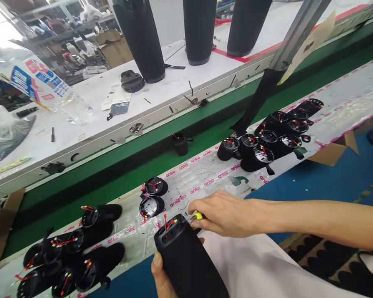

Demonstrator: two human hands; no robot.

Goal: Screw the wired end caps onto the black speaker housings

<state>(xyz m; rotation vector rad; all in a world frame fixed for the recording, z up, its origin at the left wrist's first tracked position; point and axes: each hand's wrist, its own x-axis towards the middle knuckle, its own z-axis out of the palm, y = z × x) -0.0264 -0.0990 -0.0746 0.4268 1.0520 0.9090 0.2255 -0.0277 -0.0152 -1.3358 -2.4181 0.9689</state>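
At the bottom of the head view, my left hand (162,277) is wrapped round a black fabric-covered cylindrical speaker (194,258), its open end tilted up. Red wires with red and yellow connectors stick out of that end. My right hand (225,213) is closed round a small hand tool (197,215) with a yellow-green and black handle. The tool's thin metal tip points at the speaker's open end. Whether the tip touches it I cannot tell. Two more open-ended speakers, one a dark-faced speaker (155,186), lie just beyond on the bench.
Plastic-wrapped boards printed in pink (192,190) form the bench. Speakers lie grouped at the left (90,248) and right (257,155). A lone speaker (180,144) stands in the green channel. A metal post (294,37) rises beyond. The white shelf (93,142) bears a plastic bottle (59,95) and tall speakers.
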